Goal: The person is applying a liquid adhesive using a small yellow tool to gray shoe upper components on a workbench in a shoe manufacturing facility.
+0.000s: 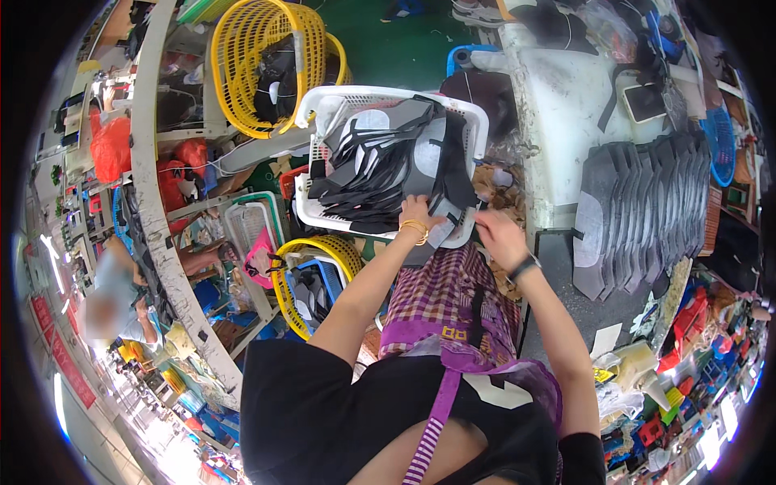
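In front of me a white plastic basket (309, 208) holds a heap of flat grey and black cut pieces (368, 174), some with pale patches. My left hand (415, 213), with a yellow bracelet at the wrist, is at the basket's near side. Its fingers are closed on a grey cut piece (440, 233) at the edge of the heap. My right hand (501, 239), a dark band on its wrist, is at the basket's near right corner. Its thumb and fingertips are pinched together; what lies between them is too small to make out.
Overlapping grey pieces (638, 214) lie in a row on the dark bench at right, near a white worktop (566, 121) with a phone (644, 103). Yellow baskets (234, 69) stand at far left and near left (349, 252). A white beam (151, 174) runs along the left.
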The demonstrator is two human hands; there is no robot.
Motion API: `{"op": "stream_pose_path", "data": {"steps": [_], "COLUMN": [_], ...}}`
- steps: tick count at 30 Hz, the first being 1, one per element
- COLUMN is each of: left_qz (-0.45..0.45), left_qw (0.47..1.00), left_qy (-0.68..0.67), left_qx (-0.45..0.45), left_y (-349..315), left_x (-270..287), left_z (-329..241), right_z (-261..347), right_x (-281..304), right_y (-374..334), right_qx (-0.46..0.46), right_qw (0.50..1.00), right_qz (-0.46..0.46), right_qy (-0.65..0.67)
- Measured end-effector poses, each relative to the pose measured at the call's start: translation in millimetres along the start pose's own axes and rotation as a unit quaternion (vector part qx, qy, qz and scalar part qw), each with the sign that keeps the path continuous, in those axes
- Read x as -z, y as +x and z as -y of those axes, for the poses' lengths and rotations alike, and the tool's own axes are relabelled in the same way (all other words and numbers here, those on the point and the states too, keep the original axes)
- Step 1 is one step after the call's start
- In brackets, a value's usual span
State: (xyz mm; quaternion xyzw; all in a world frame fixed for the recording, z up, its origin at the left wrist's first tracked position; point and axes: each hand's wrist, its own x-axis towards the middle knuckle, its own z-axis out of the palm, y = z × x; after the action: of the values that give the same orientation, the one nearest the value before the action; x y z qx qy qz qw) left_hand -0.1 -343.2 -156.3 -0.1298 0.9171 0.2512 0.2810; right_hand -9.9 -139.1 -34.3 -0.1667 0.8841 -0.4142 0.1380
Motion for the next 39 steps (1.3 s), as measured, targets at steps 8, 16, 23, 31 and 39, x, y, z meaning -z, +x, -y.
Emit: {"op": "stream_pose_path", "data": {"steps": [8,16,23,31,39], "left_qz": [0.0,-0.11,0.239,0.264,0.248], "left_qw": [0.989,0.943,0.826,0.666,0.63], "left_qy": [-0.13,-0.056,-0.34,-0.691,-0.728], "left_qx": [-0.064,-0.308,-0.382,-0.1,-0.108], "left_y": [-9.1,18.3,4.0,-51.5,-87.6], "left_x": [7.0,74.9,118.5,109.0,79.5], "left_z": [10.0,-26.7,-55.6,-89.7,-107.7], "right_z": [-69.9,-11.3,14.6,35.2,41.8], "right_x": [-85.9,4.2,58.8,39.2,41.4], "right_y": [53.9,73.8,50.3,6.6,-32.5], "right_qx": [-0.069,0.133,-0.127,-0.111,-0.242], "right_qw": [0.937,0.99,0.733,0.948,0.782], "right_qz": [0.055,-0.028,-0.01,-0.095,0.003], "right_qy": [-0.339,-0.036,0.668,0.283,0.574]}}
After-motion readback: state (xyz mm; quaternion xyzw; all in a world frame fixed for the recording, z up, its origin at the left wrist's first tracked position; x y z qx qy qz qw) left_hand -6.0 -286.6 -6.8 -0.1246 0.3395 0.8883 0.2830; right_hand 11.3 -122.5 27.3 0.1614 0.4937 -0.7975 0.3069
